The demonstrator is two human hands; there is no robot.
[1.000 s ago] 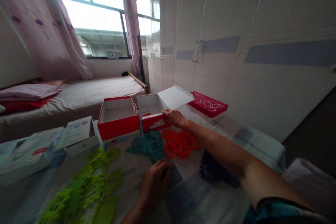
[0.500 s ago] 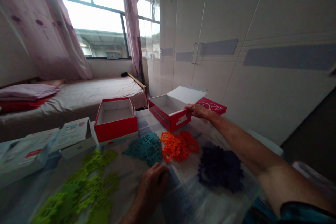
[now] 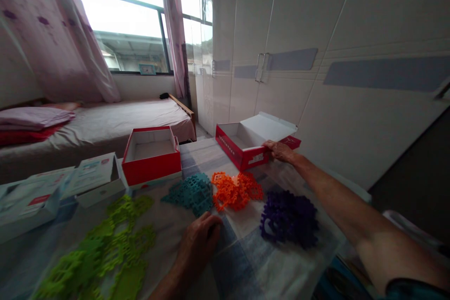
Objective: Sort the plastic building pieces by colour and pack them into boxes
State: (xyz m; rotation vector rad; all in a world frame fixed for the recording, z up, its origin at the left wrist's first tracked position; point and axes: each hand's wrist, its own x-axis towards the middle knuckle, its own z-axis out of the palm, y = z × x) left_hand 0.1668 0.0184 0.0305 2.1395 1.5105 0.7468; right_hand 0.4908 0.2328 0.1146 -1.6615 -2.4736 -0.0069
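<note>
My right hand [image 3: 281, 151] reaches far forward and grips the near right corner of a red box [image 3: 242, 155] with a white inside and its lid tipped back. My left hand [image 3: 200, 239] lies on the cloth with its fingers curled in, and no object shows in it. Just beyond the left hand are a pile of teal lattice pieces [image 3: 193, 192] and a pile of orange pieces [image 3: 235, 191]. Dark purple pieces [image 3: 288, 219] are heaped below my right forearm. Lime green pieces [image 3: 121, 243] spread out to the left.
Another open red box [image 3: 151, 164] stands at the table's far left, beside white cartons [image 3: 98, 178]. A checked cloth [image 3: 242, 262] covers the table. Behind are a bed [image 3: 133, 115] and a white wardrobe [image 3: 239, 18].
My right hand has shifted the gripped red box to the right and a little farther off. My left hand has stayed at about the same spot on the cloth.
</note>
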